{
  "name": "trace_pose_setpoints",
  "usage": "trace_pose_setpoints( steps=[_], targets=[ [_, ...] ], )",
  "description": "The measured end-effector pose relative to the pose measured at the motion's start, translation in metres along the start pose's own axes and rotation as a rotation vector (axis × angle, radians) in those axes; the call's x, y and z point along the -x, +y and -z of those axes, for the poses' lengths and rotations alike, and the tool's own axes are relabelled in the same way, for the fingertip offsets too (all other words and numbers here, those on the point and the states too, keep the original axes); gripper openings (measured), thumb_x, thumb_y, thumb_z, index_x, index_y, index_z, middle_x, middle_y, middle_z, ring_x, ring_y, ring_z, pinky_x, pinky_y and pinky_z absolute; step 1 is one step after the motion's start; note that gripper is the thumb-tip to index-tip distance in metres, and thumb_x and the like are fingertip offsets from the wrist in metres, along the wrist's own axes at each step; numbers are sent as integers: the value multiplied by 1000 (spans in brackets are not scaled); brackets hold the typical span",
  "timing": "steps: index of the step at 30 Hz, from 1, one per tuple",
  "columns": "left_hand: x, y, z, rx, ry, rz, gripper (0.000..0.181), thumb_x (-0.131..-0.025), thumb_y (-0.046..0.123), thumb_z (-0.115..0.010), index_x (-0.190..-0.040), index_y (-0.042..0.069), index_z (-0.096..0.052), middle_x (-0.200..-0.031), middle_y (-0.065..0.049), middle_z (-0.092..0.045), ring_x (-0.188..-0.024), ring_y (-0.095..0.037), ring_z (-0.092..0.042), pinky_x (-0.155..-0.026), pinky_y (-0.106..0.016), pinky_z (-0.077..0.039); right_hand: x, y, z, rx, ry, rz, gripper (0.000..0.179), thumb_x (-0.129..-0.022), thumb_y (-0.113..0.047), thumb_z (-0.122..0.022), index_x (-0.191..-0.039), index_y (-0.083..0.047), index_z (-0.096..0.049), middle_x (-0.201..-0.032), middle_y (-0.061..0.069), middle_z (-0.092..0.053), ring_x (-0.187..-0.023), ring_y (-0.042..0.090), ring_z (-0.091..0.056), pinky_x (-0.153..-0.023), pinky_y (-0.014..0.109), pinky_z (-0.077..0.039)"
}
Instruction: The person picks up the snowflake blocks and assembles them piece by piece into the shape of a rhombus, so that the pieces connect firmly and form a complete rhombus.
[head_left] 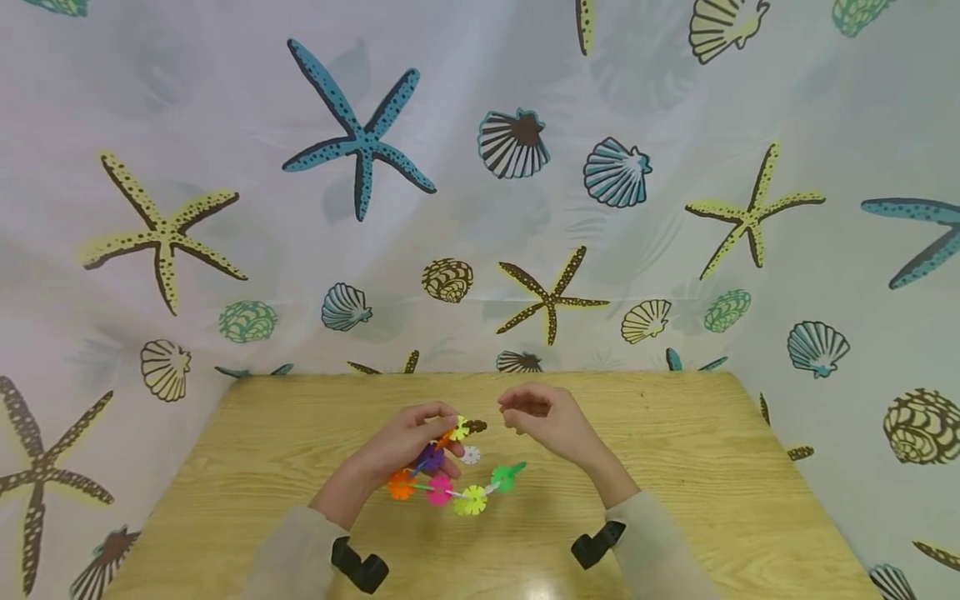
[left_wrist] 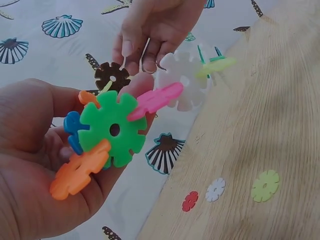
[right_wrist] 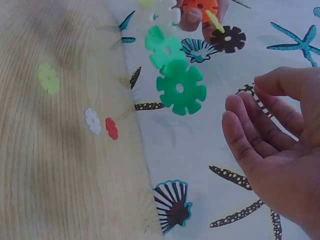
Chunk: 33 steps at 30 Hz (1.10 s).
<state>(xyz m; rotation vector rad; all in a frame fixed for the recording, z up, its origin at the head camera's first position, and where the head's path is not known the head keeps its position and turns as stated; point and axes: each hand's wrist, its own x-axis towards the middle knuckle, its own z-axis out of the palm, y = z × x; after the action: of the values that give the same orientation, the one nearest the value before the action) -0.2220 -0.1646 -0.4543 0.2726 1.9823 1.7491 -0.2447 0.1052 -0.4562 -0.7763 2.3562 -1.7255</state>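
Observation:
My left hand [head_left: 393, 443] holds a chain of notched plastic discs [head_left: 440, 490] slotted edge to edge. Its colours include orange, pink, yellow, green, blue and white. In the left wrist view, a green disc [left_wrist: 113, 129] and an orange disc [left_wrist: 80, 175] lie across the palm side of the fingers. A brown disc [right_wrist: 228, 39] forms one end, joined to a yellow piece. Two green discs [right_wrist: 181, 87] hang at the other end. Just right of the brown disc, my right hand [head_left: 553, 423] hovers with loosely bent fingers and nothing in its grasp.
On the wooden table [head_left: 660, 467] lie a loose red disc [left_wrist: 190, 201], a white disc [left_wrist: 215, 190] and a yellow disc [left_wrist: 265, 186]. A pale curtain [head_left: 465, 217] printed with starfish and shells stands around the table's back and sides.

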Motion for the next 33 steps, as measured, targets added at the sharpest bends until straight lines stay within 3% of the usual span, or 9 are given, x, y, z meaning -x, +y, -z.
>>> trace_pose_setpoints(
  steps=[8, 16, 20, 28, 33],
  targets=[
    [3, 2, 2, 19, -23, -5, 29, -113, 29, -51, -119, 2, -59, -96, -9, -75, -71, -21, -79, -78, -37, -67, -11, 34, -9, 54, 7, -65, 22, -103, -17, -69, -118, -2, -74, -105, 20, -75, -82, 10, -68, -72, 31, -60],
    [3, 2, 3, 7, -58, -14, 30, -113, 27, -48, -120, 0, -60, -96, -12, -74, -66, -21, -77, -74, -36, -66, -12, 71, -32, 135, -41, -98, 26, -103, -15, -69, -119, 4, -73, -110, 19, -75, -85, 25, -71, -72, 24, -57],
    [2, 3, 2, -12, -55, -6, 30, -113, 28, -49, -120, 1, -60, -97, -16, -74, -64, -21, -76, -73, -36, -66, -13, 83, -42, 196, -75, -117, 24, -102, -15, -70, -120, 1, -73, -107, 15, -74, -86, 18, -67, -75, 24, -55],
    [2, 5, 1, -7, -52, 2, 34, -113, 27, -49, -126, -2, -62, -94, -14, -74, -63, -19, -75, -72, -34, -66, -16, 93, -57, 354, -111, -65, 30, -98, -12, -72, -124, 3, -72, -102, 16, -62, -84, 15, -52, -72, 25, -45],
    [2, 5, 2, -20, -52, -14, 37, -113, 28, -51, -128, -4, -61, -93, -12, -73, -63, -18, -76, -73, -35, -66, -16, 90, -65, 414, -149, -112, 45, -98, -18, -73, -137, 2, -67, -99, 13, -54, -80, 14, -42, -69, 23, -36]
  ],
)
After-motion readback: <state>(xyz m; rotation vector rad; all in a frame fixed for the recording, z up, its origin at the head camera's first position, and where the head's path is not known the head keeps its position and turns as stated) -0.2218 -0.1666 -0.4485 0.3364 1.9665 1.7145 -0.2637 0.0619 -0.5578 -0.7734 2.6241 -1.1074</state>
